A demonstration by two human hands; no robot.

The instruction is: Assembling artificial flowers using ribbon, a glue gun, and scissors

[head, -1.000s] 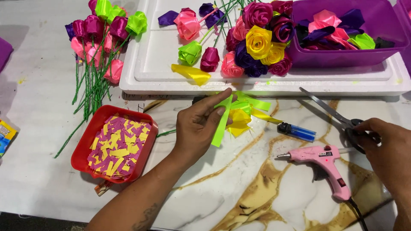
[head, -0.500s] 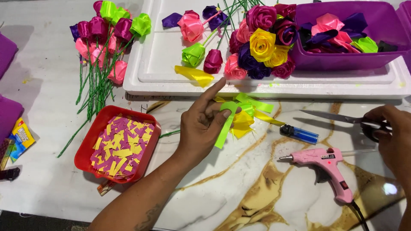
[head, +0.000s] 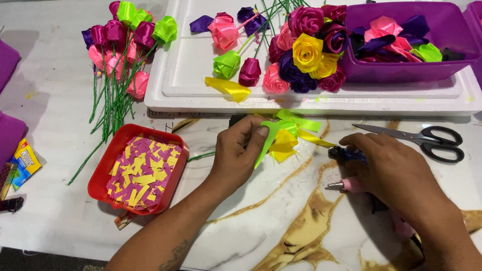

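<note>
Left hand (head: 241, 153) pinches the half-made yellow-green ribbon flower (head: 282, 138), right hand (head: 389, 165) closes on the blue lighter (head: 346, 154); many finished roses (head: 306, 50) fill the white tray (head: 186, 75).

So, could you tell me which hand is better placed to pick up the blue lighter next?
Probably the right hand: its fingertips already rest at the blue lighter, while the left hand has its grip on the green and yellow ribbon flower.
</note>
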